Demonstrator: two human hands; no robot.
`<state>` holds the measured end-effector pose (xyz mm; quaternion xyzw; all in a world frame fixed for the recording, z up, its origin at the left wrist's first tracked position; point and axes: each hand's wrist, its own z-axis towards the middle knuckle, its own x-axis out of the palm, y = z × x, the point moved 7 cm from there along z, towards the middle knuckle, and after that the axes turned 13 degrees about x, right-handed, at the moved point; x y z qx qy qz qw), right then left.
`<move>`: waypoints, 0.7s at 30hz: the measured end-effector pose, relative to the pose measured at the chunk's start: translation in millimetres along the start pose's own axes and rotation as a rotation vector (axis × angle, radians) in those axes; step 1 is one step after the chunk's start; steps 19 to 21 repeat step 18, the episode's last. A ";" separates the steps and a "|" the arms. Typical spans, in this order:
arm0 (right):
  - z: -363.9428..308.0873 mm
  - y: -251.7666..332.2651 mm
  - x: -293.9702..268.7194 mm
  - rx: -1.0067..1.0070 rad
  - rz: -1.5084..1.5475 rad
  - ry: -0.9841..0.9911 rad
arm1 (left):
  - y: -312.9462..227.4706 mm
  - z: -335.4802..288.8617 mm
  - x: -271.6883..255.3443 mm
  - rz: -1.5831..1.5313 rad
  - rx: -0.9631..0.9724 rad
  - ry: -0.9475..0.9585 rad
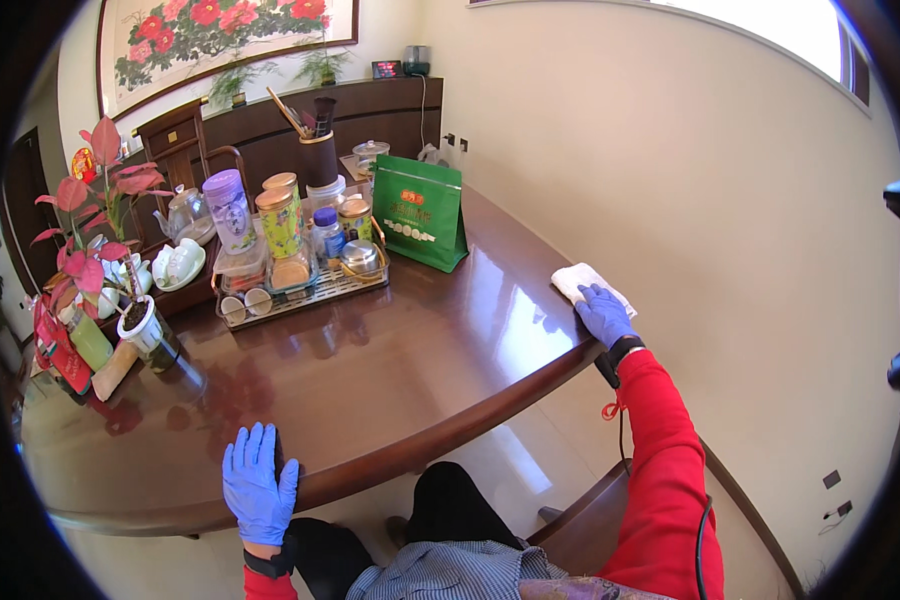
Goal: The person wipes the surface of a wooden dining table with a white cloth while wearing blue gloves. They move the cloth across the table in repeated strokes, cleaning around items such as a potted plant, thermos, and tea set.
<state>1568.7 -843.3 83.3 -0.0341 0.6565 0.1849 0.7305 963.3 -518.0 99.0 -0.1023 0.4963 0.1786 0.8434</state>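
My right hand (605,315), in a blue glove, presses a folded white cloth (582,282) onto the table at its right end, close to the wall. The fingers lie over the cloth and hide part of it. Also gloved in blue, my left hand (260,485) rests on the near edge of the table with its fingers stretched out and nothing held. Under both hands is the glossy dark brown wooden table (370,390).
A metal tray (315,292) holds jars, tins and cups. Beside it stands a green pouch (418,215). At the left are a potted plant (142,325) with pink leaves, a glass teapot (185,215) and a green bottle (88,340). A wooden chair (590,520) is below my right arm.
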 end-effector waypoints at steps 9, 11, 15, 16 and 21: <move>-44.6 -5.0 -6.0 -0.149 0.091 -0.086 | 0.5 1.0 1.8 -0.027 -0.028 0.037; -35.5 -9.2 -7.7 -0.127 0.093 -0.089 | 1.5 1.5 1.9 -0.028 -0.033 0.043; -6.5 -19.6 -5.0 -0.041 0.051 -0.070 | 1.8 1.8 3.2 -0.017 -0.032 0.054; 0.2 -22.8 -3.4 -0.032 0.051 -0.067 | 2.4 1.6 4.0 -0.016 -0.038 0.058; 16.3 -30.5 2.2 0.006 0.048 -0.024 | 4.2 0.4 6.2 -0.021 -0.058 0.064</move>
